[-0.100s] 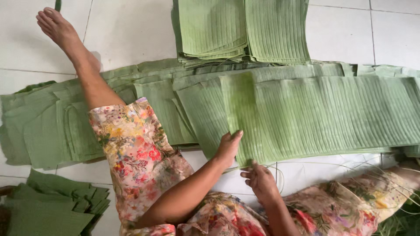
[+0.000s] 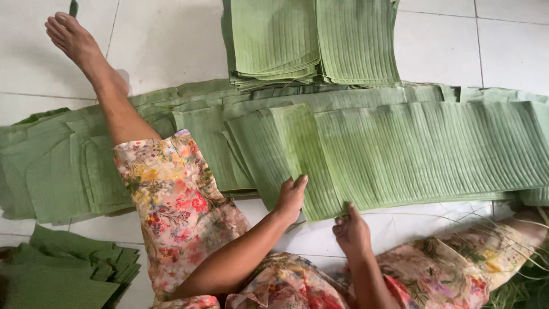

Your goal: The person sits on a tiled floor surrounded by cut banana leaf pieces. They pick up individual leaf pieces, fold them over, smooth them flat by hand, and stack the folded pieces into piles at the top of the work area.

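Person's sitting on the tile floor [image 2: 171, 46] with a long banana leaf [image 2: 412, 154] spread out in front. Left hand [image 2: 290, 197] lies flat and open on its near edge, right hand [image 2: 351, 229] pinches that edge. Folded leaf stack [image 2: 311, 40] sits behind.

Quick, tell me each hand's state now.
Left hand: open, flat on the banana leaf sheet.
Right hand: grip pinching that sheet's near edge.
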